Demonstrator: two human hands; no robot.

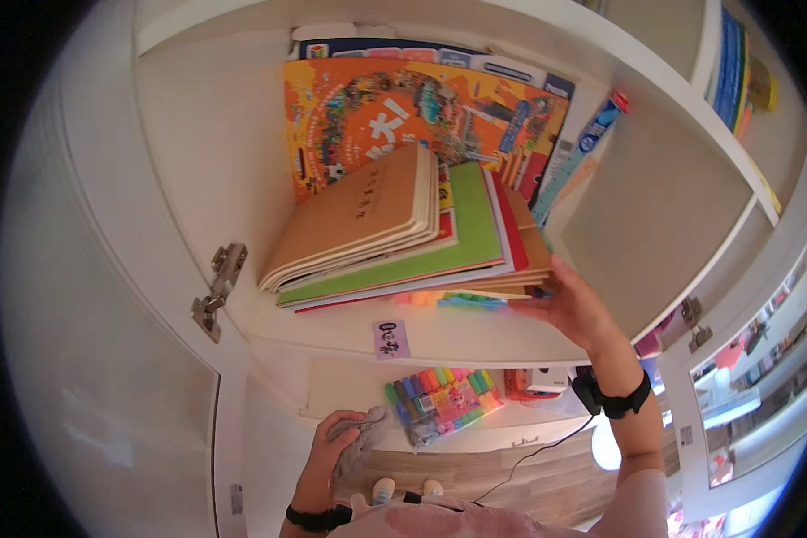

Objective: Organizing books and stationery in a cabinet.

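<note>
On the cupboard shelf leans a stack of brown-covered notebooks (359,211) with a green booklet (421,269) and red and white sheets under them. My right hand (578,305) grips the stack's lower right corner, its fingers partly hidden there. Below the stack's front edge, orange, green and blue plastic pieces (471,300) peek out. My left hand (323,448), lower down, is closed round a crumpled grey cloth (361,442). Behind the stack stands a large orange illustrated book (359,108).
A small purple card (391,340) is on the shelf's front edge. Below lies a clear pack of coloured markers (444,401) beside a white box (547,379). Open doors with metal hinges (220,291) flank the shelf. A blue packaged item (592,134) leans at the back right.
</note>
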